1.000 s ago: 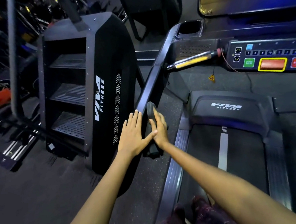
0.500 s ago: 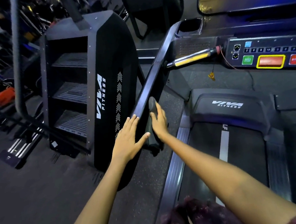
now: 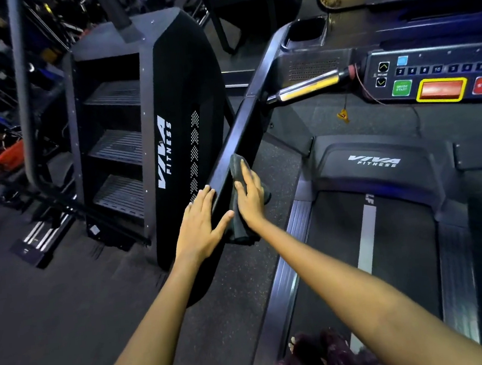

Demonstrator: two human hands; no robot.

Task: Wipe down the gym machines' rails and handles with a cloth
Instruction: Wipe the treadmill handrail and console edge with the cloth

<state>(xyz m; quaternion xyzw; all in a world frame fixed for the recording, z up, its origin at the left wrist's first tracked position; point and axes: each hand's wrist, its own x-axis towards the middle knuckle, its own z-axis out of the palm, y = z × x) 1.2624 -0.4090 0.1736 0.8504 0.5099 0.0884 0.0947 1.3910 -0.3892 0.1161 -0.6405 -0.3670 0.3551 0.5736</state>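
Right hand [image 3: 251, 194]: my fingers lie flat, pressing the cloth [image 3: 241, 211] on the rail [image 3: 239, 144]; cloth mostly hidden.
Left hand [image 3: 200, 227]: fingers spread over the rail's near end.

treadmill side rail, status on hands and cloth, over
Left hand flat on side rail. Right hand presses dark cloth against rail's inner face. Nothing in the way up-rail.

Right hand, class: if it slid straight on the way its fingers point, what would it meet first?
Probably only more of the treadmill's side rail: the right hand presses the dark cloth against it, fingers pointing up-rail. Farther on, the yellow-striped handle joins; depth is unclear.
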